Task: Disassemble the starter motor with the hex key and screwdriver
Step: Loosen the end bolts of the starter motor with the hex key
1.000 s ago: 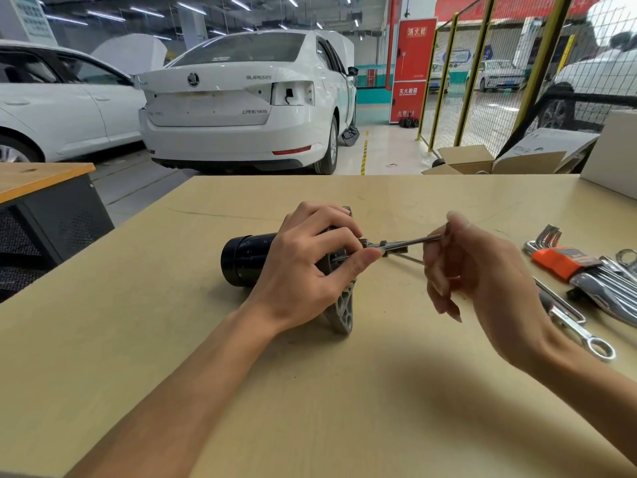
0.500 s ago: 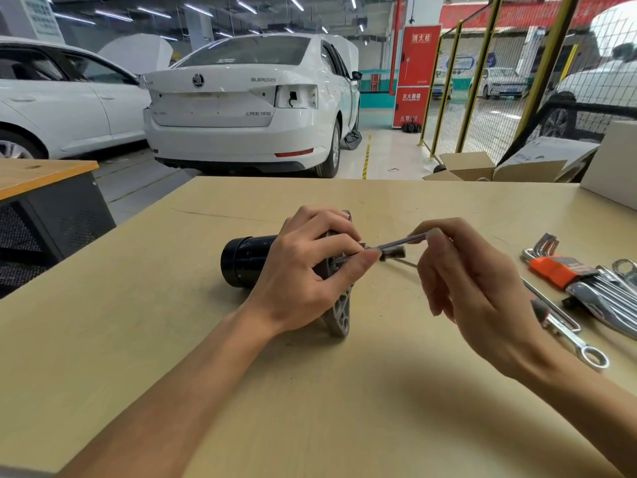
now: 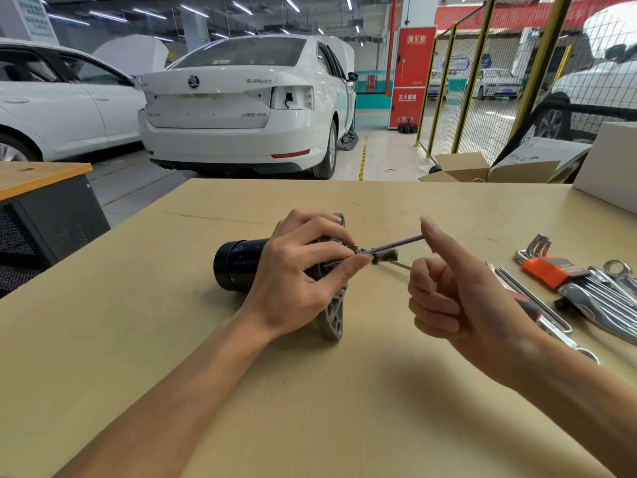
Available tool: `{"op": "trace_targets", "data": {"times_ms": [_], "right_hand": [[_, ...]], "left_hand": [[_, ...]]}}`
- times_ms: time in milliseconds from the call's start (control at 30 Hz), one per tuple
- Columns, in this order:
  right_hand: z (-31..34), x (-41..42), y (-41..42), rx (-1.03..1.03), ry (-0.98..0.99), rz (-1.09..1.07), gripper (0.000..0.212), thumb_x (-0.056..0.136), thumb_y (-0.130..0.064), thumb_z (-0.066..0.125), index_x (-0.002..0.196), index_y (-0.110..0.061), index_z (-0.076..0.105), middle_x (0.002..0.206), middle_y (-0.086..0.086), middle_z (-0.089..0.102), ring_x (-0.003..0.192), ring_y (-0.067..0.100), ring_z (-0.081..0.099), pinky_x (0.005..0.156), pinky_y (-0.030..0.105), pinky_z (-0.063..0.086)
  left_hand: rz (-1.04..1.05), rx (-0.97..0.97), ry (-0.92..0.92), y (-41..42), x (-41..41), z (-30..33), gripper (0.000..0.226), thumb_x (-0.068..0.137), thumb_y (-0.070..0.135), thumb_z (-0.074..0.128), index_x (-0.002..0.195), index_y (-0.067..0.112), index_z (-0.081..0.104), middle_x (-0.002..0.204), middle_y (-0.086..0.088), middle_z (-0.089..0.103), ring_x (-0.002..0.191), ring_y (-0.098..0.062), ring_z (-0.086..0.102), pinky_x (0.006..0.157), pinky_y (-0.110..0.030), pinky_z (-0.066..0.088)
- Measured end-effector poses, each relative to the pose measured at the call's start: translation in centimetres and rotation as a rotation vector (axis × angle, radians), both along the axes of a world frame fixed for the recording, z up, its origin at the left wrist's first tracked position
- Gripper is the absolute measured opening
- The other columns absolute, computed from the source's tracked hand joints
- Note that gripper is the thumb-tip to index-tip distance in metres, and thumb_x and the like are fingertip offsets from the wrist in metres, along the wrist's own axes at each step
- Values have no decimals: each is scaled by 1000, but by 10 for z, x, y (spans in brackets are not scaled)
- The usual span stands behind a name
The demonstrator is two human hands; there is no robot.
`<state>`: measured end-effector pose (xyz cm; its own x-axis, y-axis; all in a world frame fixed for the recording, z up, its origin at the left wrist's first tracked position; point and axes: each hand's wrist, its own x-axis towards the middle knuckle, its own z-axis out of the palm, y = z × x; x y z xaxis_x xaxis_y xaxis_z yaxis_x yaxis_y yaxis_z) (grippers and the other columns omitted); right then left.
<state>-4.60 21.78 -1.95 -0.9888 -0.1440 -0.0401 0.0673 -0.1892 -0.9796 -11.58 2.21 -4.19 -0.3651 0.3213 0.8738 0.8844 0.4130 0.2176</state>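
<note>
Two bare hands are working at a black cylindrical starter motor with a grey cast-metal mounting flange (image 3: 238,267) lying on its side on the pale wooden workbench (image 3: 172,339). I am clamping it with my left hand (image 3: 300,281), fingers curled over the flange end and fingertips pinching close to where a slim steel hex key (image 3: 396,244) is entering the housing. The key's long arm is slanting up and away toward my right hand (image 3: 458,298), which is hovering just beside it, thumb raised against the free end and the other fingers curled in on themselves; whether the thumb is truly touching the steel I cannot tell.

In my judgement the danger is a slip. With so light a hold at the far end, the key could cam out of the bolt head and round it, or spring toward my left fingertips, which are sitting right at the fastener. The round body could also roll if my left grip eases.

My left forearm is reaching in from low on the near side, wrist bent over the motor; my right forearm is coming in from the outer side, wrist cocked upward.

Beyond my right hand, an orange-clipped set of steel hex keys (image 3: 551,270) and several chrome spanners (image 3: 606,298) are lying.
</note>
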Motion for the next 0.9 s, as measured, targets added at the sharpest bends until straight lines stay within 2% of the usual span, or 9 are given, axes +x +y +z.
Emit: {"op": "trace_targets", "data": {"times_ms": [233,333,400,500,567,667,733,833,900], "right_hand": [[-2,-4,-1,22,76,-16,48,96,-34,44,51,-18,45,46,-2,26,38,13,23,37,21,23],[-1,-8,-4,335,439,-161,47,94,-22,43,48,-22,46,44,-6,36,42,10,30,43,21,26],[2,-14,-6,490,705,-246,39,92,-18,42,54,-24,46,46,-9,40,44,5,34,45,18,27],[2,-24,-8,640,1014,-299,29,97,-18,37,68,-24,39,51,-12,36,44,8,32,47,19,26],[-4,-28,-8,665,1108,-318,24,100,-19,34,76,-22,37,51,-7,36,43,11,31,45,22,26],[-14,-31,-3,624,1061,-322,25,102,-24,34,79,-21,40,49,0,41,40,17,35,41,32,30],[-18,-29,0,579,1009,-279,33,103,-32,37,75,-17,45,49,-2,43,40,16,38,41,33,32],[-17,-20,-3,452,891,-215,60,98,-61,33,71,-13,54,47,5,46,40,9,42,45,21,33],[-14,-14,-7,325,742,-190,66,95,-67,32,63,-13,54,42,5,44,40,9,40,47,15,33]], "left_hand": [[7,-11,16,0,1,-1,25,86,30,71,78,8,79,92,-1,74,102,-24,59,87,-43,49],[4,-8,9,0,2,0,26,85,32,71,78,8,79,91,-2,73,102,-25,60,86,-45,49],[4,3,3,0,2,0,28,86,32,70,77,7,79,91,-2,73,102,-24,60,86,-45,50],[0,9,0,1,1,0,36,90,36,65,76,5,77,90,-2,73,102,-26,60,85,-48,49],[8,6,8,1,0,-1,40,92,38,62,75,5,77,90,-3,73,102,-27,60,83,-50,48],[22,4,26,3,-1,-2,36,89,35,66,72,5,75,89,-3,73,101,-29,61,81,-51,48],[25,0,31,2,-2,-2,34,88,34,67,71,6,75,89,-3,73,100,-29,61,81,-51,49],[22,-2,31,1,-2,-1,34,88,35,67,72,6,76,89,-3,72,100,-28,61,81,-49,49],[17,-9,24,1,-1,0,34,88,34,67,71,6,76,89,-3,72,99,-28,61,82,-49,49]]}}
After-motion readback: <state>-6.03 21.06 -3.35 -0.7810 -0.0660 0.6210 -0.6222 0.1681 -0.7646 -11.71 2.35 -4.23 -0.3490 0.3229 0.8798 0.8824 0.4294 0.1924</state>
